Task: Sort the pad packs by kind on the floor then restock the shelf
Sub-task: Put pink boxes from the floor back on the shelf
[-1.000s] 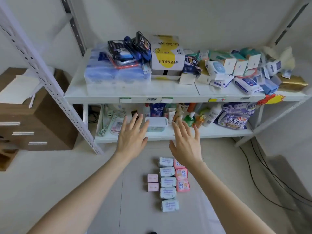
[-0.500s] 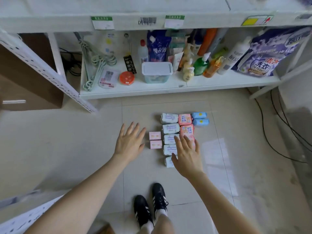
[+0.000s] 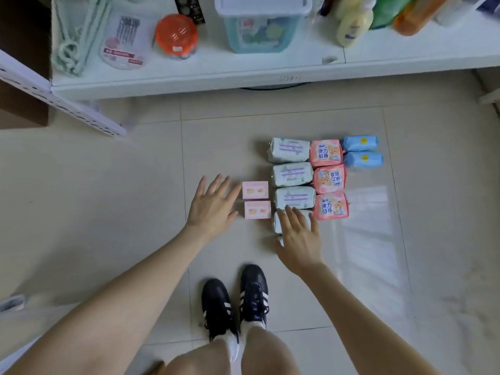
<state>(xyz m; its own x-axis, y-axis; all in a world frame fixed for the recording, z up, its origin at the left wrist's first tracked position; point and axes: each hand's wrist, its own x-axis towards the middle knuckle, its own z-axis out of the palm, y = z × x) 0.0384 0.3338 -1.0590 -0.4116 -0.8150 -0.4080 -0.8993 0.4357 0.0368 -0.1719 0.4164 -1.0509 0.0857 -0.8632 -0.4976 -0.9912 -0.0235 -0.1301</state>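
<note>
White packs (image 3: 291, 174), pink packs (image 3: 328, 178), blue packs (image 3: 362, 151), black striped shoes (image 3: 235, 301).

Sits on the head, wide-angle, and looks steeply down and slightly forward. Catches the wearer's own black shoes (image 3: 216, 307) at bottom centre, with both bare forearms reaching up from the lower corners to the left hand (image 3: 213, 209) and right hand (image 3: 297, 239) at mid-frame. Holds the rows of pad packs (image 3: 293, 174) on the tiled floor (image 3: 108, 185) just above centre, near and well below eye level. Crops the lowest white shelf (image 3: 189, 75) along the top edge.
</note>
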